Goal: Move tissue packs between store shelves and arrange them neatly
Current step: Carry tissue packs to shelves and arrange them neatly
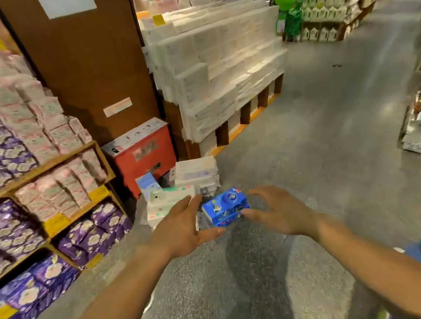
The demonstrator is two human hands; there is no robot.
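Blue tissue pack (225, 210) lies between the left hand (183, 224) and right hand (280, 211) (contact cannot be determined). Both hands are apart, fingers spread. White packs (196, 173) are stacked on the floor (313, 160) just behind.

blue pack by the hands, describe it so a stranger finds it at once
Find the brown pillar and the red box at its foot. Before the box lies a pile of pale packs; the blue pack is at its right edge, between the left hand and right hand. It is the only bright blue one there.
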